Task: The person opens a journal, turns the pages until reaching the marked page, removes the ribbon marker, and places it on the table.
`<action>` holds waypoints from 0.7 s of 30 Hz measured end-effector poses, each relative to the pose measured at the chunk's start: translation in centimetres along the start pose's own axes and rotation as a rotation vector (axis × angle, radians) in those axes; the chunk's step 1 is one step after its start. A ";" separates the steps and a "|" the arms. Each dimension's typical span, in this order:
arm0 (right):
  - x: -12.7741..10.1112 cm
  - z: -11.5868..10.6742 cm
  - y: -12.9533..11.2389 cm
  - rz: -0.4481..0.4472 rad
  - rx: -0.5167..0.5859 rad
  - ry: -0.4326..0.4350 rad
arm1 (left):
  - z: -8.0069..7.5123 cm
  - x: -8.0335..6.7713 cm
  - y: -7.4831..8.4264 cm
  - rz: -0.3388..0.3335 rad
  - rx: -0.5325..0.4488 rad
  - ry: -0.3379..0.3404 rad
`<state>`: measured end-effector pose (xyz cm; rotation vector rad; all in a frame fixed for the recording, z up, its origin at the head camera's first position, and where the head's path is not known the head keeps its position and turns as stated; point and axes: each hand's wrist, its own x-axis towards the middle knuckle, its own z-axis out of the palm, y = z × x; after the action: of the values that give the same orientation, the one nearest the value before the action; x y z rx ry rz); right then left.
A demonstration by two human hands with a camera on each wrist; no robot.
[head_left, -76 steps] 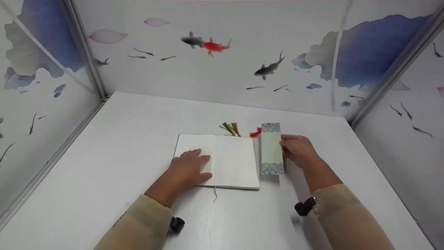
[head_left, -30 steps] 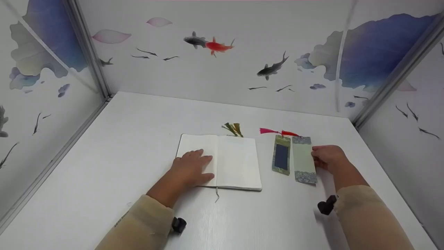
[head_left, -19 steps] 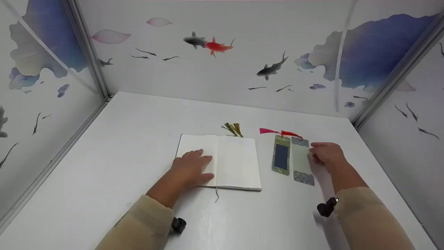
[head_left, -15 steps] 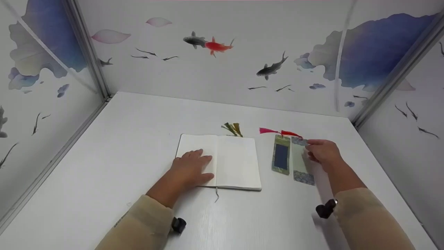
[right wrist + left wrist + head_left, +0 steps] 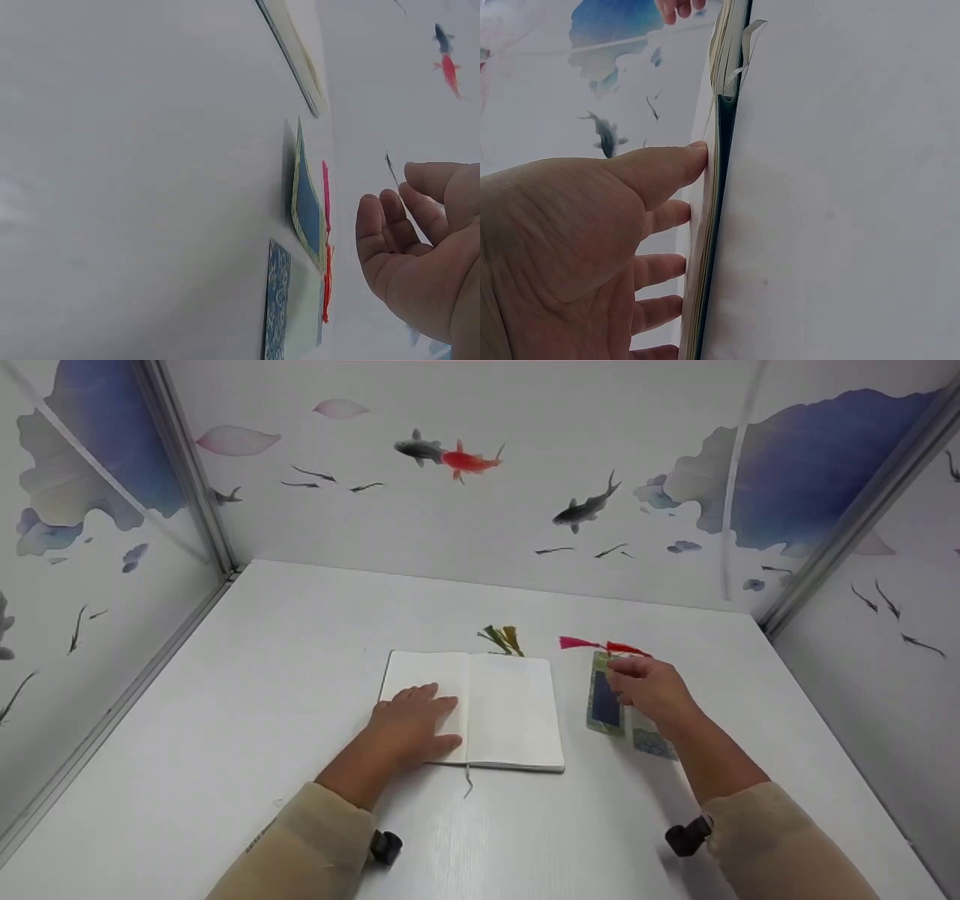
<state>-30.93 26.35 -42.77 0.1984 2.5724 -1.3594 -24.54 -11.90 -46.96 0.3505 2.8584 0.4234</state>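
An open notebook (image 5: 513,712) with blank pages lies on the white table, a thin ribbon hanging from its lower edge. My left hand (image 5: 409,724) rests on its left page with fingers spread; the left wrist view shows the thumb and fingertips on the page beside the notebook's green cover (image 5: 718,172). Right of the notebook lie two tasselled bookmarks: a green one with a dark blue panel (image 5: 604,697) and a pale one with patterned blue-grey ends (image 5: 654,742). Over them is my right hand (image 5: 651,688), fingers loosely bent, nothing between them. It partly hides both bookmarks.
Green and yellow tassels (image 5: 504,639) stick out past the notebook's far edge. Pink and red tassels (image 5: 581,643) lie beyond the bookmarks. White panels painted with fish and leaves wall in the table (image 5: 322,600) at the back and sides.
My right hand carried the pale bookmark rightward off the green one, laid it down and let go. It then moved left over both bookmarks. The left hand stayed on the page.
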 end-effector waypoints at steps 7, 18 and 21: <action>-1.3 2.8 -0.8 -0.100 -0.097 -0.068 | -0.2 -0.6 0.2 -0.013 -0.037 0.007; -2.9 5.6 -1.0 -0.284 -0.247 -0.152 | -0.4 -0.7 0.4 -0.020 -0.030 0.002; -3.3 6.1 -1.2 -0.296 -0.304 -0.169 | -0.5 -0.7 0.4 -0.020 -0.026 -0.002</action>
<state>-27.22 20.63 -44.31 -0.3455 2.6922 -0.9949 -23.87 -11.81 -46.26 0.3179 2.8491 0.4555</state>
